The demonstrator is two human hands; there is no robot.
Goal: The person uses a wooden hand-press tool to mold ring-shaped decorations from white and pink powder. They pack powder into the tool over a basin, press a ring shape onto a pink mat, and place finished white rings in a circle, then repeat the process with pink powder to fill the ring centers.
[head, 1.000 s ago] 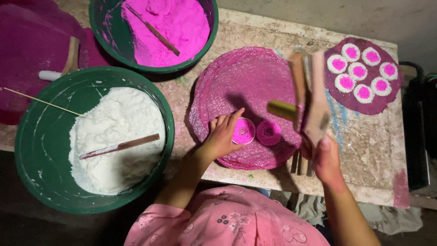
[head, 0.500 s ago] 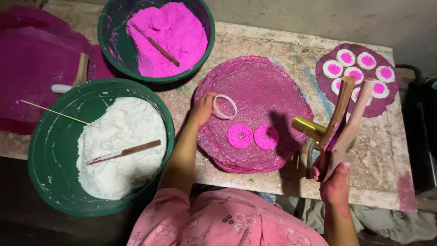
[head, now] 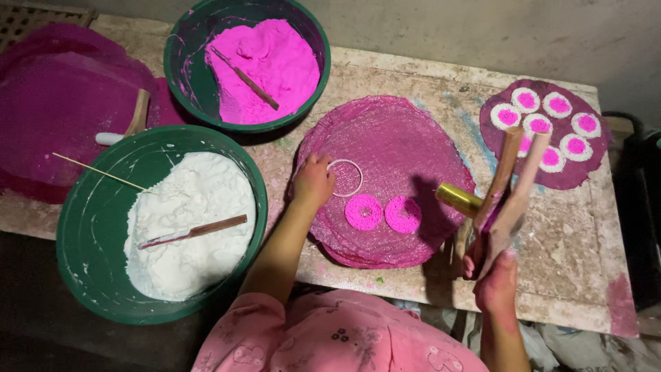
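Observation:
My left hand [head: 313,180] rests on the round pink woven mat [head: 392,148] and holds a thin white ring [head: 346,178] flat against it. Just right of the ring lie two pink discs: a ring-shaped one [head: 363,211] and a filled one [head: 403,214]. My right hand [head: 492,265] is at the mat's right edge, gripping a wooden tong-like tool [head: 511,179] with two long sticks and a brass-coloured cylinder [head: 458,199] at its side.
A green basin of white powder [head: 180,220] with a stick in it sits at left. A green basin of pink powder [head: 265,58] stands behind it. A dark mat [head: 582,169] with several white-and-pink discs lies far right. Pink mats [head: 55,117] are stacked at far left.
My left hand let go of the pink disc, moved up-left on the mat and now holds the white ring. My right hand with the tool lowered toward the table's near edge.

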